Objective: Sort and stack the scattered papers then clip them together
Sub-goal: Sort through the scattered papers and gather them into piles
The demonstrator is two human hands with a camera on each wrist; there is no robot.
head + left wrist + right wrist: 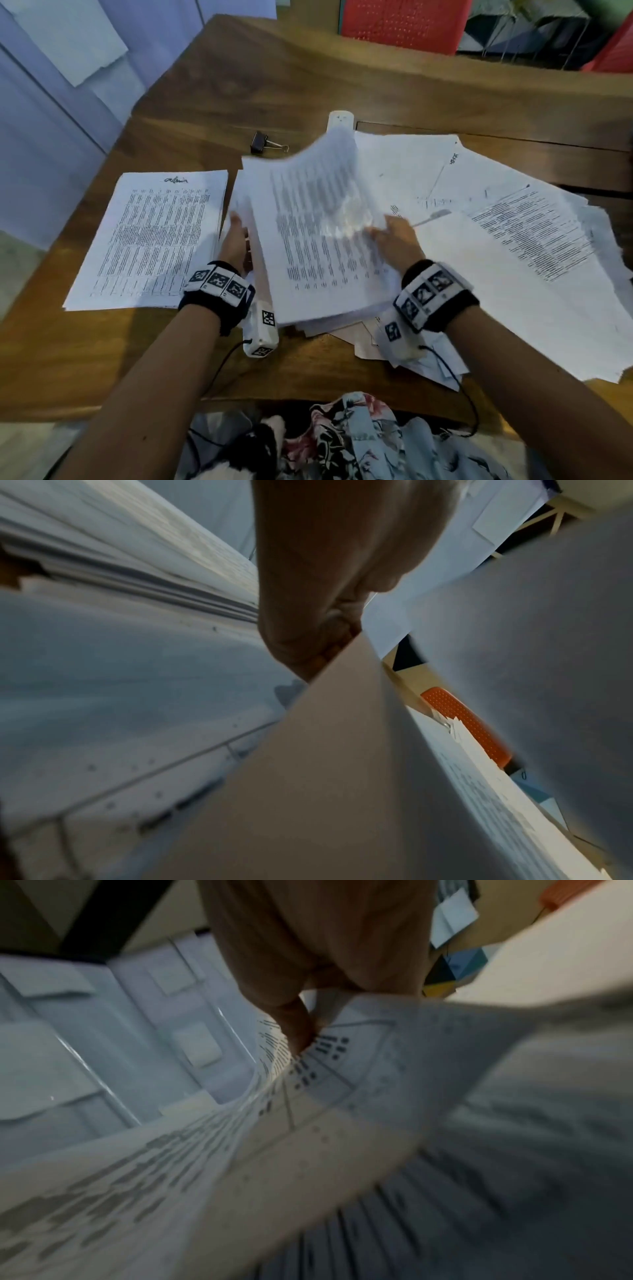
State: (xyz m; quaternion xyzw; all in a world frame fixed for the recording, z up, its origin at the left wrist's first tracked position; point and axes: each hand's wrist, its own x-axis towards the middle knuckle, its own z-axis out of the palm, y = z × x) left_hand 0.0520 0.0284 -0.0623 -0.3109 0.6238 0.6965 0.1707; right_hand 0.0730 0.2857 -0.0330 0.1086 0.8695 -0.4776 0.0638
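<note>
I judge sorting is under way. My right hand (397,236) pinches a lifted sheet (318,205) off the middle pile; my left hand (236,240) grips that pile's left edge. A sorted stack (154,240) lies left, loose papers (513,246) right. The clip (263,142) waits beyond, on open tabletop (239,85). Next: lay the sheet flat and square the edges.

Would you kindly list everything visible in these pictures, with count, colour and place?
Black metal binder clip: one, on table beyond the papers.
Neat stack of printed white sheets: one, table's left.
Held bundle of printed white papers: one, centre, top pages bending.
Scattered white papers: many, overlapping, table's right.
White power strip: one, behind bundle.
Brown wooden table: one.
Red perforated plastic chair: one, beyond table.
Left hand: grips bundle's left edge.
Right hand: pinches pages, right side.
</note>
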